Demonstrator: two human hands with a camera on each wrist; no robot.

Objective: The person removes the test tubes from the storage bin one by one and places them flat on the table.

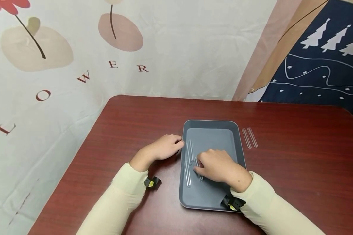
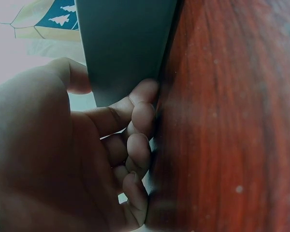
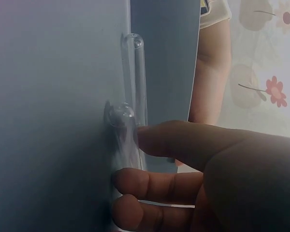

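A grey rectangular tray [image 1: 211,199] lies on the table. My left hand [image 1: 164,147] holds its left side, the thumb at the rim and the curled fingers [image 2: 144,118] low against the outer wall, near the tabletop. Inside the tray, my right hand [image 1: 217,165] pinches a clear test tube [image 3: 125,133] between thumb and fingers; its rounded end shows in the right wrist view. Several more clear tubes lie along the tray's left side, among them a nearer test tube [image 1: 188,174] and a farther test tube [image 1: 191,150]. The right hand partly hides the pinched tube.
Two more clear test tubes [image 1: 249,137] lie side by side on the red-brown table [image 1: 297,156], right of the tray. Behind the table hangs a printed cloth [image 1: 188,49]. Each wrist wears a black strap mount.
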